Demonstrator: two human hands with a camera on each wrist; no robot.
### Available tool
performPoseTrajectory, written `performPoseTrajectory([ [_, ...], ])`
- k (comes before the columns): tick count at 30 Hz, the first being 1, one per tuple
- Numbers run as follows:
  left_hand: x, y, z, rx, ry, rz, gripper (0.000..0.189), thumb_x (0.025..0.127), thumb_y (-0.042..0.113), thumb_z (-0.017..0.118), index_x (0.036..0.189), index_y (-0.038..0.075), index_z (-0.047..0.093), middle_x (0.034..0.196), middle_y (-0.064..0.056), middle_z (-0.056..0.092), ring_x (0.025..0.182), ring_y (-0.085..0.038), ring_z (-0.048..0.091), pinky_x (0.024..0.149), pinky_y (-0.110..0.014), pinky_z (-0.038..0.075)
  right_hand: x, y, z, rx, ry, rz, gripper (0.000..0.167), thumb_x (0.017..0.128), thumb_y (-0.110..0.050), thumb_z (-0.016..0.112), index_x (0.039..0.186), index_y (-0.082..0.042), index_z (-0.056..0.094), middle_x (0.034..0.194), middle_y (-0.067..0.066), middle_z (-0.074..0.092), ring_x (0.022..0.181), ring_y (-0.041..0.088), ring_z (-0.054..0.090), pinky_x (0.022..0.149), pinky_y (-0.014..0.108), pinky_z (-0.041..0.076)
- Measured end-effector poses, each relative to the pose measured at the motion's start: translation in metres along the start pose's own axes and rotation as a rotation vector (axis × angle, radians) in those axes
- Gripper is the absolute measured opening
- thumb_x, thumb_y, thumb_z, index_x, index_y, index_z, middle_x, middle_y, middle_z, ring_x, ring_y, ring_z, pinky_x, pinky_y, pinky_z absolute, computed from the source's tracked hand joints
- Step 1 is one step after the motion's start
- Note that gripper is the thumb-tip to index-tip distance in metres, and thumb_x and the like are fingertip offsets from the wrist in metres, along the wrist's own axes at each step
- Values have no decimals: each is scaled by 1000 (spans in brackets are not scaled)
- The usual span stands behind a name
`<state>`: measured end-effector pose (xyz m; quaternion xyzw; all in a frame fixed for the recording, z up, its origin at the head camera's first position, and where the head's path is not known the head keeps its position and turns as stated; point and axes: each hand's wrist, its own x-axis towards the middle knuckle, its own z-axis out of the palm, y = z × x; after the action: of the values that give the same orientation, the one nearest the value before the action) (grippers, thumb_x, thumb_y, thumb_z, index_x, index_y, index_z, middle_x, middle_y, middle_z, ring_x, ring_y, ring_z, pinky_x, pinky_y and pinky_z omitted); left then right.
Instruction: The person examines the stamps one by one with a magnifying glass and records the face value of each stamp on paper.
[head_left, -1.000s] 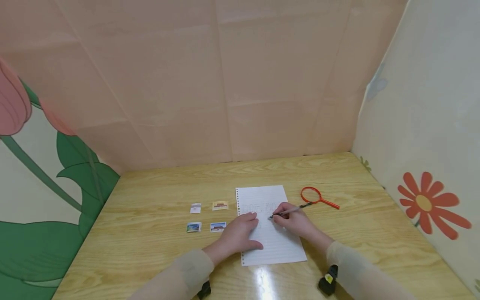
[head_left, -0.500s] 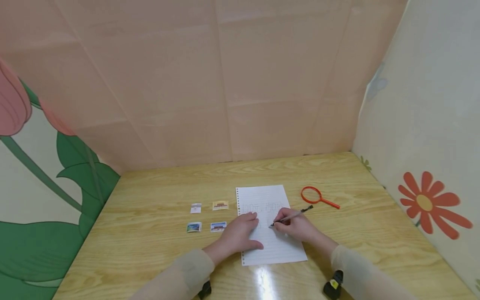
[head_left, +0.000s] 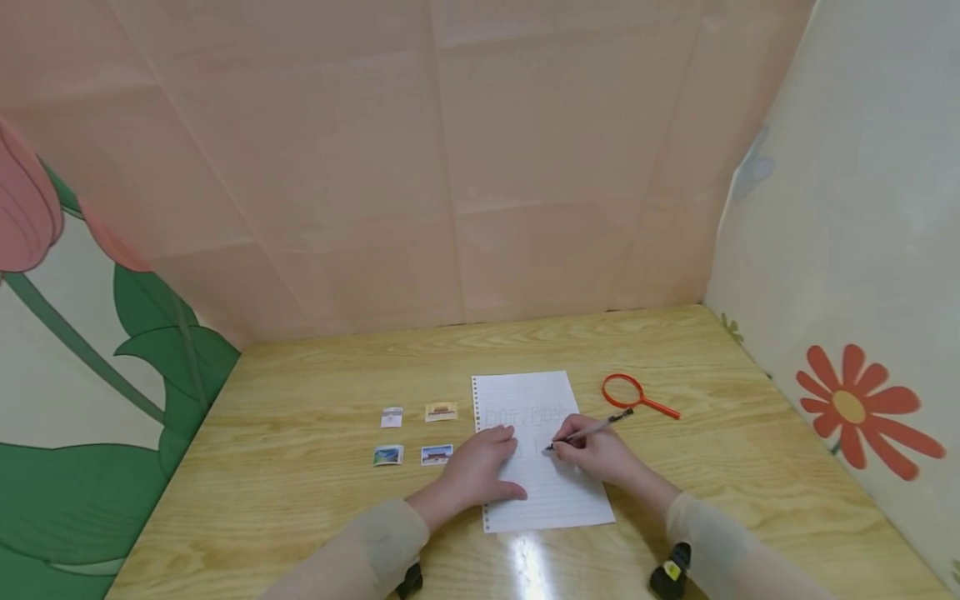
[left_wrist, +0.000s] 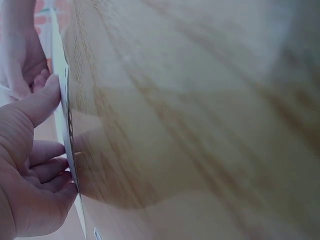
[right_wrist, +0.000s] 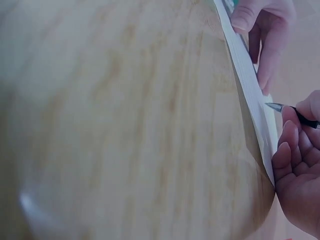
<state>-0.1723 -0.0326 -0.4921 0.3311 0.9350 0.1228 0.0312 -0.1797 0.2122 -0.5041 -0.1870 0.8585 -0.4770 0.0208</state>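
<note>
A lined sheet of paper (head_left: 555,500) with punched holes down its left edge lies on the wooden table, with faint handwriting (head_left: 525,415) across its upper part. My left hand (head_left: 482,467) rests on the sheet's left side, fingers and thumb spread, and covers part of the page. In my right hand (head_left: 592,450) a pen (head_left: 596,427) is pinched between thumb and fingers, its tip at the paper right of the left hand. The right wrist view shows the pen's pointed tip (right_wrist: 274,106) close over the sheet, with the other fingers curled beneath.
Several small picture cards (head_left: 387,455) lie in two rows left of the sheet. A red magnifying glass (head_left: 660,408) lies to its right, near the pen's back end. A pink cloth (head_left: 450,167) hangs behind the table (head_left: 285,467); a flowered wall (head_left: 847,250) stands at the right.
My right hand has moved down the page with the pen and then slightly right, uncovering more of the handwriting. My left hand has stayed in place on the sheet.
</note>
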Motion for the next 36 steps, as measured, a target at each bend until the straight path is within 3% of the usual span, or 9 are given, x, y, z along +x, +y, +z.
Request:
performPoseTrajectory([
  [10,-2,0,-1,7,14,21,78,78,54,78,134,3,60,145,-11,52,134,-26,47,113,-34,36,1,3,-1,-8,-14,23,8,86,-6,72,86,-9,65,74,-3,59,61,10,50,49,20,42],
  [16,-1,0,0,9,18,30,78,79,54,78,134,2,60,144,-11,52,134,-25,47,112,-33,36,4,4,-4,-17,63,136,7,88,-9,70,88,-10,64,75,0,59,62,15,52,51,22,44],
  [20,0,-1,0,8,14,21,78,78,54,78,134,2,60,145,-11,52,134,-25,47,113,-32,35,7,3,-4,-55,112,167,7,88,-9,71,89,-10,64,76,0,59,64,16,53,53,23,45],
  [25,1,0,-1,12,9,16,79,78,54,79,135,2,59,145,-10,51,135,-24,46,113,-32,35,8,2,-3,-93,123,145,9,87,-8,71,88,-11,63,76,-1,59,64,15,53,53,23,46],
  [33,0,0,-1,9,20,30,79,78,55,79,134,2,60,144,-11,52,134,-25,47,113,-32,35,5,2,-2,-73,34,76,8,87,-6,72,88,-9,65,76,-3,60,64,14,54,53,23,47],
  [36,0,0,-1,11,19,26,79,78,55,79,134,2,60,144,-11,52,134,-25,47,113,-32,35,4,1,-2,-65,43,74,8,87,-5,71,87,-9,64,75,-2,60,64,14,54,53,23,47],
])
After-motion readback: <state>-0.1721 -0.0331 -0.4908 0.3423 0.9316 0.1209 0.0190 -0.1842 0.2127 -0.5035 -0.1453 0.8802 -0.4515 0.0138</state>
